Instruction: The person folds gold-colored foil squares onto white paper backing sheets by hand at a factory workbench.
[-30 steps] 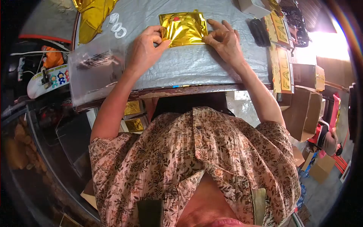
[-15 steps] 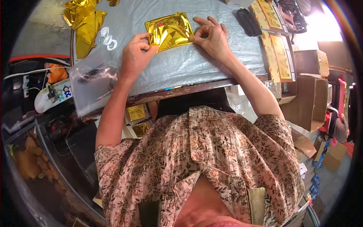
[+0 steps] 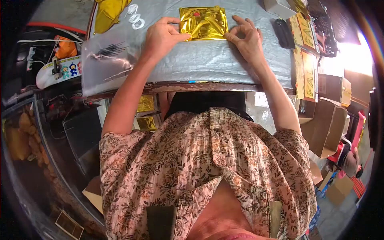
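Gold foil sheet [image 3: 204, 23] lies flat between the hands on the grey table cover [image 3: 208, 60]. Left hand [image 3: 162, 38] pinches its near-left corner, right hand [image 3: 249, 39] its near-right. Pull unevenly and I reckon that thin foil creases or tears.

Little here can truly be read. The clearest lettering is on the yellow printed paper packets [image 3: 309, 76] lying along the right edge of the grey-covered table [image 3: 208, 64]. One shows a large golden capital that looks like an A, and the rest of its print is too small to make out. The clear plastic bag [image 3: 106, 56] on the table's left side carries a block of black printed lines, blurred beyond reading. The white curved board with cartoon figures [image 3: 56, 72] beside the table has small lettering along its upper rim, also illegible. The square sheet of crinkled gold foil [image 3: 204, 23] bears a small red mark near its top edge, with no letters discernible.
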Tool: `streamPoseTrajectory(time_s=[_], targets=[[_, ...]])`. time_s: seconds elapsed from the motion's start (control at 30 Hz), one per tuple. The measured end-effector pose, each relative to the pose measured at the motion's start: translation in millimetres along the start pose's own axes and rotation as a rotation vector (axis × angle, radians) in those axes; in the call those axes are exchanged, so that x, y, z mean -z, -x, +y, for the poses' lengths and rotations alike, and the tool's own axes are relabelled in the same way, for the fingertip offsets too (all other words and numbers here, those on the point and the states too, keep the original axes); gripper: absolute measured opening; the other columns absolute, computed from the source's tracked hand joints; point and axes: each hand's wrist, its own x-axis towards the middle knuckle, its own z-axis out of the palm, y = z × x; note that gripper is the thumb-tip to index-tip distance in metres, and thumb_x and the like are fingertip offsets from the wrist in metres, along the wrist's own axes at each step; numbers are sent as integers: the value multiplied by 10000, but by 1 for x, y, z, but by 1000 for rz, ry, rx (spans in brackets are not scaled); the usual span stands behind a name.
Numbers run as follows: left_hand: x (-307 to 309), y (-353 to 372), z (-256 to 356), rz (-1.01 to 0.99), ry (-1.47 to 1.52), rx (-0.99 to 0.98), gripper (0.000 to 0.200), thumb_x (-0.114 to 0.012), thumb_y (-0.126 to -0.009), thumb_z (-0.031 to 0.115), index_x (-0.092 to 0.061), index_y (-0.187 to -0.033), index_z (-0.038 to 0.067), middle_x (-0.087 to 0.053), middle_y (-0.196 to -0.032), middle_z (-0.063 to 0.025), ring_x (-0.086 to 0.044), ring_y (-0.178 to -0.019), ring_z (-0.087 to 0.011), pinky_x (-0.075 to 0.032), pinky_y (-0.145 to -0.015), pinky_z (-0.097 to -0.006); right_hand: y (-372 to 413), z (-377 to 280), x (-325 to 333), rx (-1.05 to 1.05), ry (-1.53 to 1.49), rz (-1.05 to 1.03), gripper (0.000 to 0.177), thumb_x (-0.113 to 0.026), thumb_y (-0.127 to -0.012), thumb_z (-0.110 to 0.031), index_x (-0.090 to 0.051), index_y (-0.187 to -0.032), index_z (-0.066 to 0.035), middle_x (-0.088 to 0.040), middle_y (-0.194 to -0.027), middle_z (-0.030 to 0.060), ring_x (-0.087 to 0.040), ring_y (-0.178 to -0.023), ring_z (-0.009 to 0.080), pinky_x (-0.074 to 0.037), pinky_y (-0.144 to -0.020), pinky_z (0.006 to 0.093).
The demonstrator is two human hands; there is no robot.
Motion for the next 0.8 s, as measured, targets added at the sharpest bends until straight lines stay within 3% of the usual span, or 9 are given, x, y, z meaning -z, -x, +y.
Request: streamPoseTrajectory(time_s=[0.17, 0.3, 0.4, 0.47, 0.5, 0.57, 0.6, 0.67, 0.8], targets=[[-4, 0, -10, 86, -41, -48, 406, -931, -684, 261, -624, -606, 7, -694, -1193, -164, -688, -1041, -290, -555, -853, -396, -1, -6, 6, -32, 15, -41, 217, -810, -865, -313, -747, -881, -105, -549, -1543, 71, -338, -1526, 357, -114, -1223, 616], [-3, -1, -11, 112, -45, -90, 461, -946, -674, 278, -562, -656, 23, -669, -1185, -176, -681, -1033, -304, -553, -859, -422, 1, -7, 5, -45, -2, -33, 211, -813, -866, -306, -748, -885, -106, -549, -1543, 70, -330, -1529, 366, -109, -1222, 625], [4, -3, -11, 131, -71, -145, 488, -964, -651, 304, -610, -800, 4, -647, -1192, -192, -659, -1087, -316, -545, -871, -419, 0, -6, 5, -38, -7, -22, 205, -811, -868, -302, -748, -887, -109, -547, -1544, 72, -322, -1532, 376, -98, -1222, 631], [9, -6, -4, 194, -118, -316, 495, -921, -726, 351, -675, -1011, 30, -631, -1274, -146, -619, -1178, -293, -489, -978, -434, 0, -7, 4, -53, -19, -31, 201, -813, -866, -300, -746, -879, -110, -547, -1543, 80, -318, -1532, 387, -91, -1221, 634], [12, -9, 6, 187, -114, -326, 495, -921, -726, 351, -675, -1011, 30, -631, -1274, -146, -619, -1178, -293, -489, -978, -434, 0, -7, 4, -61, -16, -22, 201, -813, -866, -300, -746, -879, -110, -547, -1543, 80, -318, -1532, 387, -91, -1221, 634], [14, -15, 27, 98, -366, -599, 454, -813, -856, 364, -692, -1218, 119, -616, -1375, -47, -556, -1283, -231, -380, -1099, -475, 1, -7, 5, -44, -25, -28, 198, -819, -860, -295, -744, -868, -112, -549, -1539, 88, -316, -1531, 393, -88, -1221, 636], [7, -19, 29, 92, -358, -608, 454, -813, -856, 364, -692, -1218, 119, -616, -1375, -47, -556, -1283, -231, -380, -1099, -475, 1, -6, 4, -40, -29, -26, 201, -822, -858, -291, -737, -855, -108, -556, -1530, 94, -325, -1525, 399, -96, -1215, 643], [-10, -26, 29, -83, -442, -812, 393, -686, -963, 356, -676, -1330, 218, -568, -1490, 53, -482, -1390, -183, -284, -1173, -514, 2, -8, 5, -45, -23, -19, 203, -822, -859, -286, -734, -853, -103, -557, -1528, 95, -329, -1522, 399, -102, -1214, 641], [-26, -34, 20, -163, -520, -793, 440, -604, -1011, 385, -621, -1420, 222, -498, -1576, 56, -388, -1486, -186, -235, -1215, -511, 2, -11, 6, -52, -21, -17, 206, -815, -869, -277, -728, -848, -92, -557, -1529, 91, -336, -1519, 392, -121, -1220, 615]])
